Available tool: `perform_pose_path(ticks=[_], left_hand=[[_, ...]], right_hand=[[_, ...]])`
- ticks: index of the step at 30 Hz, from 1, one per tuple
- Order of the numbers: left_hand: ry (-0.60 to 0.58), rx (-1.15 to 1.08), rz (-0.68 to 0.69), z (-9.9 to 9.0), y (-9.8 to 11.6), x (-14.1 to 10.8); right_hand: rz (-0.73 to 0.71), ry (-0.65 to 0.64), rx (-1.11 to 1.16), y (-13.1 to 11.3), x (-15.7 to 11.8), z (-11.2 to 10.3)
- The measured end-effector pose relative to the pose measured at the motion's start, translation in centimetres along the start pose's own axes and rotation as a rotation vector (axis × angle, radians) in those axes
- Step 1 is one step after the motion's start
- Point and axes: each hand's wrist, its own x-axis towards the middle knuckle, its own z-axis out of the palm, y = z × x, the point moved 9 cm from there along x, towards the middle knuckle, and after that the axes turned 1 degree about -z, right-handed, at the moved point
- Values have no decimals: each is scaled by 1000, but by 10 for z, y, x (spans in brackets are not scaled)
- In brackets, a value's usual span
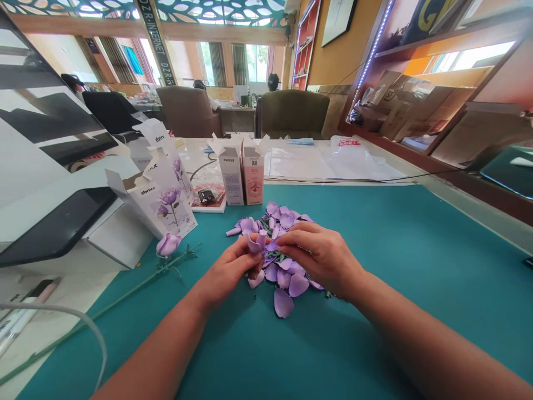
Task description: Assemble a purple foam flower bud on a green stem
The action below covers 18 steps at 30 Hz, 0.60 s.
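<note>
The left hand (pixel 227 272) pinches a curled lilac artificial petal (pixel 255 243), while the right hand (pixel 320 258), just apart from it, lies half-open over the loose petal pile (pixel 298 285) on the teal mat (pixel 395 289). The petals look light, soft and easily creased, so they are best held at the narrow base.

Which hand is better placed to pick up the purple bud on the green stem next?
Probably the left. Your left hand is on the bud's side of the petal pile, nearer the purple bud and green stem, though it's pinching a lilac petal. The right hand is farther away.
</note>
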Motion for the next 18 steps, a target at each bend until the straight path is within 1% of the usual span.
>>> perform_pose_path(ticks=[5,11,18], left_hand=[[6,7,-7,0,-2,0],[-21,21,-18,5,-1,0],[0,15,-23,9,3,-3]], right_hand=[[-16,-11,-21,-2,0,0],[-29,-4,-62,-4,0,0],[-48,6,-111,-6,-1,2]])
